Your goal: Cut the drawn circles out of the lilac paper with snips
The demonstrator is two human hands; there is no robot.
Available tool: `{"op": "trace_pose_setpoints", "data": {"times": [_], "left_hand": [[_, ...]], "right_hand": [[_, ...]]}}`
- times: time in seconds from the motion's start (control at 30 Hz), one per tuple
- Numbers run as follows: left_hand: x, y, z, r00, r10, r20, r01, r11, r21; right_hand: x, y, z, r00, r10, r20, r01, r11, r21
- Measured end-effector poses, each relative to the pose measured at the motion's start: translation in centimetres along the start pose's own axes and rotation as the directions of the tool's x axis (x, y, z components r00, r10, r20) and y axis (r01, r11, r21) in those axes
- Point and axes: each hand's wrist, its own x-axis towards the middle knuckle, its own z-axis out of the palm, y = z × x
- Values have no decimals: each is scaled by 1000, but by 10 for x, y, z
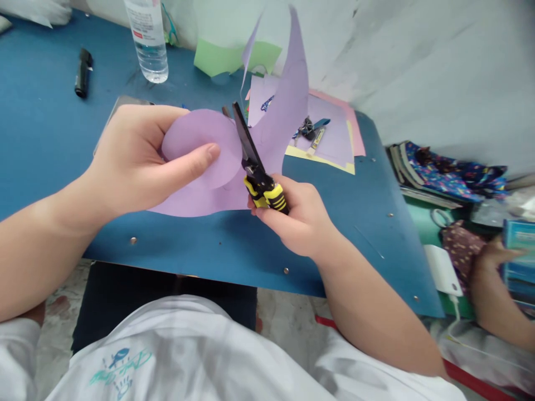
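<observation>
My left hand (137, 161) pinches a sheet of purple paper (200, 145) above the blue table (42, 128), thumb across a rounded, partly cut shape. My right hand (298, 214) grips scissors (254, 164) with black blades and yellow-and-black handles. The blades point up and away, set into the paper along the curved cut. A loose purple flap (288, 94) curls upward on the right of the blades.
A clear water bottle (148, 39) stands at the back, with a black marker (82, 72) to its left. Green (213, 58), purple, pink and yellow sheets (330, 133) lie behind, with small tools on them. Another person's arm (497, 295) rests at the right by books.
</observation>
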Motion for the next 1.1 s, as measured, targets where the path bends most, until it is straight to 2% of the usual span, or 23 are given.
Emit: {"op": "trace_pose_setpoints", "data": {"times": [0.17, 0.37, 0.53, 0.73, 1.1], "left_hand": [[1, -2, 2, 999, 42, 1, -42, 999, 8], [-3, 0, 0, 1000, -20, 15, 20, 1000, 2], [-2, -4, 1, 1000, 19, -1, -19, 999, 26], [-3, -2, 0, 999, -35, -35, 37, 999, 37], [-3, 0, 1, 998, -53, -37, 53, 999, 10]], "right_hand": [[0, 0, 0, 1000, -1, 3, 1, 1000, -8], [0, 0, 0, 1000, -1, 0, 1, 1000, -8], [0, 1, 0, 1000, 2, -3, -2, 1000, -14], [-1, 2, 0, 1000, -11, -9, 11, 1000, 9], [-2, 1, -1, 1000, -13, 5, 13, 1000, 0]]}}
